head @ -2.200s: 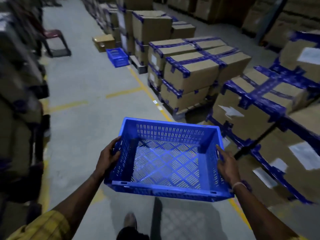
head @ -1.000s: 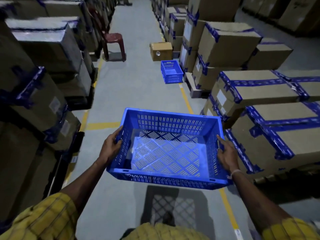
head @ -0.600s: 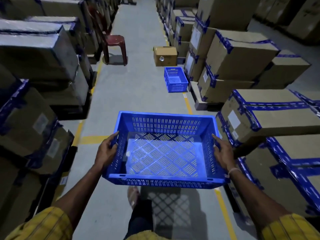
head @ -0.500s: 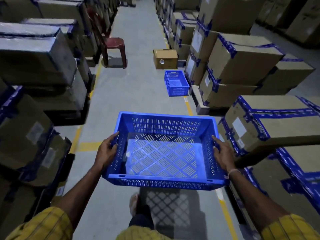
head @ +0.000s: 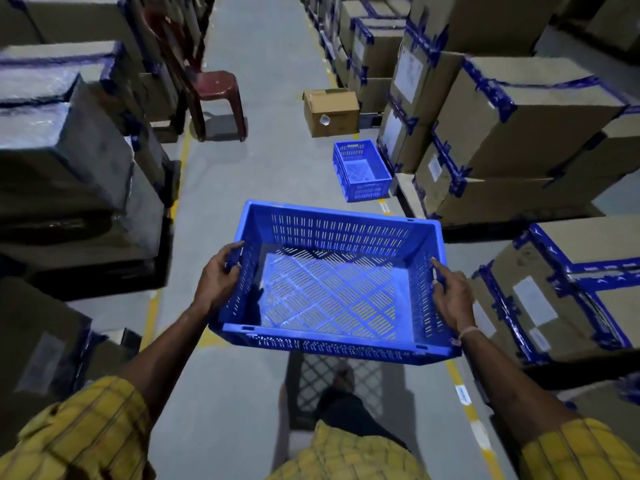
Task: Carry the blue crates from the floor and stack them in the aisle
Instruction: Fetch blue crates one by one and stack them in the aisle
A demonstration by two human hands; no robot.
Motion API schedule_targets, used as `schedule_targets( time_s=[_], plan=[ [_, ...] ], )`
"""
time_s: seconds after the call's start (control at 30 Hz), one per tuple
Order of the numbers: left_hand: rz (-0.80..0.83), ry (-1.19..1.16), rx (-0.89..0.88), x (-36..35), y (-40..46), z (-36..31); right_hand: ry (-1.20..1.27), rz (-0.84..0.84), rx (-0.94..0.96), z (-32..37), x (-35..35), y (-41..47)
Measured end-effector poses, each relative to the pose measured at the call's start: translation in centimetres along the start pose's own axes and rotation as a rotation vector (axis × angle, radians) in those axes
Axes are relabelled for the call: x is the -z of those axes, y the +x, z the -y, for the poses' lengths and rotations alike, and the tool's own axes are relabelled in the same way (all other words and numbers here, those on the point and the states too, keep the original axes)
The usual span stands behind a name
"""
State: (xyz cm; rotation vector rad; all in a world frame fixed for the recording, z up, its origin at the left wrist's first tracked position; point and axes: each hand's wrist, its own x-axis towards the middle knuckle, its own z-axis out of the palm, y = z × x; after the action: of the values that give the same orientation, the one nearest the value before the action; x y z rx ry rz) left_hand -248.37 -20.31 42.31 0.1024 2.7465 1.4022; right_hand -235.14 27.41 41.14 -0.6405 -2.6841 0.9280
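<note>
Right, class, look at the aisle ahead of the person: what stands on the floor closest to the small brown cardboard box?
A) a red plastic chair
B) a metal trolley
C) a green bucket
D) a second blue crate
D: a second blue crate sits on the floor just in front of the small cardboard box, while the red chair stands farther off across the aisle.

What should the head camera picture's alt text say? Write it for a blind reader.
Two hands, left hand and right hand, carry an empty blue crate down a warehouse aisle lined with taped boxes. Another blue crate sits on the floor ahead.
</note>
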Motion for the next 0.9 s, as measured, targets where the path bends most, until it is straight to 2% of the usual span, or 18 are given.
schedule_targets(
  time_s=[0.27,0.67,0.9],
  plan=[
    [0.042,-0.079,0.026,-3.2,19.3,-0.4,0.001,-0.016,0.002,2.1,-6.1,17.9],
    [0.072,-0.136,0.041,-5.5,46.2,-4.0,0.019,-0.009,0.01,5.6,-11.1,42.6],
    [0.139,-0.173,0.006,-7.4,63.9,-3.6,0.025,-0.023,-0.09,8.1,-16.4,55.3]
  ],
)
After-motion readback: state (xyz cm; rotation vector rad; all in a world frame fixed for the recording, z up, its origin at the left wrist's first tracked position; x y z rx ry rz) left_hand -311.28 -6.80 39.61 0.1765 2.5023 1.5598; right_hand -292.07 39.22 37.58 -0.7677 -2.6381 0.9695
